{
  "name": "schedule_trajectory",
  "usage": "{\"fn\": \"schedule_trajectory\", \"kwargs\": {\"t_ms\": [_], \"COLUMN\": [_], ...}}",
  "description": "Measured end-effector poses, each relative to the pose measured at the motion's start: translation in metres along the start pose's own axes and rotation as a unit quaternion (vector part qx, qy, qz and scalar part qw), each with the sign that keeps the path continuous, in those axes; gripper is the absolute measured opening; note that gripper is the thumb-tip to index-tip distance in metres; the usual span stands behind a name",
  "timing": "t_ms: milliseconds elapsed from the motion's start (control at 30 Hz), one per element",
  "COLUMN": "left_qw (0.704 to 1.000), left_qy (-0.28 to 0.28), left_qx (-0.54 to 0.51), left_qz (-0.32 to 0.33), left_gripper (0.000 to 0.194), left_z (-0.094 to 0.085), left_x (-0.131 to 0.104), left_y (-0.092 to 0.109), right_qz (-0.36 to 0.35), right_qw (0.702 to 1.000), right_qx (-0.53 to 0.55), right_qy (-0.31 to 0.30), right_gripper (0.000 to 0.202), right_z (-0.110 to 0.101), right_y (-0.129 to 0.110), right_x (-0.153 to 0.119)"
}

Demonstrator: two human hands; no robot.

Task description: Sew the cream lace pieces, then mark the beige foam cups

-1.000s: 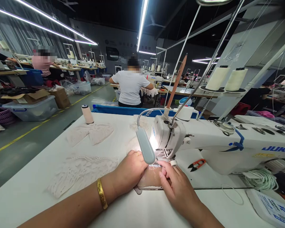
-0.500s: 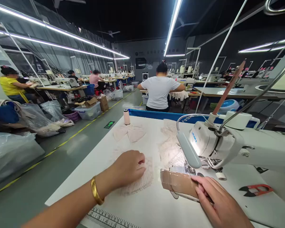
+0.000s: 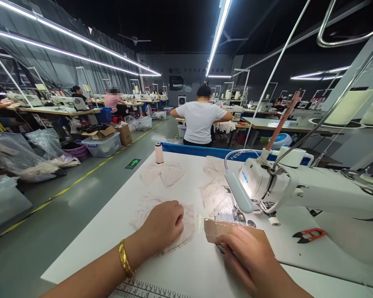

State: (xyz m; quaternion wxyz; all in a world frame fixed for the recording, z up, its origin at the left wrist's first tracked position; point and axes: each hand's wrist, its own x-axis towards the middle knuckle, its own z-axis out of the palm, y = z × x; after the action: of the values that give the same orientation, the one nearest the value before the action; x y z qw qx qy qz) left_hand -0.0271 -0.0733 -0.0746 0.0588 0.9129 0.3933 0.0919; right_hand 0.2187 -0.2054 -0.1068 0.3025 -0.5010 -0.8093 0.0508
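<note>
My left hand (image 3: 164, 223), with a gold bangle at the wrist, rests curled on a pale lace piece (image 3: 188, 223) on the white table. Its fingertips are hidden, so whether they pinch the lace does not show. My right hand (image 3: 248, 252) is closed over a flat brown cardboard piece (image 3: 211, 231) with clear tape on it. The cardboard lies just in front of the needle area of a white sewing machine (image 3: 257, 182). More pale lace (image 3: 214, 192) lies beside the lit presser foot.
Two lace cups (image 3: 172, 174) and a pink thread spool (image 3: 159, 153) sit toward the far left corner. Red-handled thread snips (image 3: 311, 235) lie right of the machine head. A ruler strip (image 3: 149, 289) runs along the near edge. Ahead, a person in white (image 3: 200, 120) sits sewing.
My right hand has slid left along the cardboard, from its right end to over its middle. My left hand stays on the lace, barely shifted. The whole view has turned slightly right.
</note>
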Motion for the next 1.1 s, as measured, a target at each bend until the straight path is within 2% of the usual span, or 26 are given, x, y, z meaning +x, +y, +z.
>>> {"fn": "schedule_trajectory", "kwargs": {"t_ms": [100, 233, 333, 433, 500, 600, 700, 767, 833, 900, 967, 1000, 1067, 1100], "left_qw": [0.999, 0.998, 0.998, 0.997, 0.994, 0.983, 0.962, 0.941, 0.915, 0.884, 0.876, 0.885, 0.904, 0.905], "left_qy": [0.003, 0.009, 0.024, 0.037, 0.042, 0.054, 0.082, 0.109, 0.143, 0.17, 0.165, 0.144, 0.093, 0.086], "left_qx": [0.002, 0.0, -0.02, -0.063, -0.103, -0.173, -0.256, -0.311, -0.366, -0.428, -0.451, -0.442, -0.409, -0.401], "left_qz": [0.032, 0.059, 0.048, 0.029, 0.019, -0.004, -0.048, -0.075, -0.088, -0.079, -0.039, -0.004, 0.08, 0.11], "left_gripper": [0.012, 0.015, 0.018, 0.023, 0.022, 0.013, 0.004, 0.01, 0.014, 0.013, 0.012, 0.01, 0.007, 0.008], "left_z": [0.007, 0.018, 0.019, 0.016, 0.014, 0.009, -0.005, -0.023, -0.044, -0.06, -0.068, -0.067, -0.06, -0.055], "left_x": [-0.001, 0.001, 0.003, 0.002, 0.002, 0.005, 0.01, 0.012, 0.011, 0.005, -0.004, -0.009, -0.014, -0.015], "left_y": [0.002, 0.0, -0.002, -0.003, -0.003, -0.008, -0.023, -0.036, -0.046, -0.044, -0.03, -0.02, 0.001, 0.01], "right_qz": [0.0, 0.078, 0.138, 0.179, 0.19, 0.185, 0.169, 0.159, 0.152, 0.148, 0.155, 0.161, 0.175, 0.192], "right_qw": [1.0, 0.996, 0.988, 0.978, 0.975, 0.976, 0.98, 0.981, 0.98, 0.978, 0.961, 0.941, 0.874, 0.842], "right_qx": [0.015, 0.027, 0.062, 0.102, 0.114, 0.115, 0.105, 0.105, 0.115, 0.131, 0.221, 0.296, 0.454, 0.504], "right_qy": [-0.006, -0.039, -0.04, -0.014, 0.002, 0.012, 0.026, 0.038, 0.05, 0.063, 0.052, 0.035, -0.008, -0.013], "right_gripper": [0.025, 0.025, 0.025, 0.02, 0.019, 0.03, 0.04, 0.044, 0.042, 0.033, 0.03, 0.035, 0.044, 0.044], "right_z": [0.008, 0.02, 0.025, 0.032, 0.038, 0.053, 0.068, 0.074, 0.073, 0.064, 0.049, 0.04, 0.024, 0.018], "right_y": [-0.01, -0.014, -0.013, -0.014, -0.016, -0.018, -0.017, -0.016, -0.015, -0.018, -0.026, -0.032, -0.043, -0.048], "right_x": [0.019, 0.038, 0.05, 0.061, 0.067, 0.073, 0.071, 0.068, 0.066, 0.066, 0.067, 0.068, 0.066, 0.064]}}
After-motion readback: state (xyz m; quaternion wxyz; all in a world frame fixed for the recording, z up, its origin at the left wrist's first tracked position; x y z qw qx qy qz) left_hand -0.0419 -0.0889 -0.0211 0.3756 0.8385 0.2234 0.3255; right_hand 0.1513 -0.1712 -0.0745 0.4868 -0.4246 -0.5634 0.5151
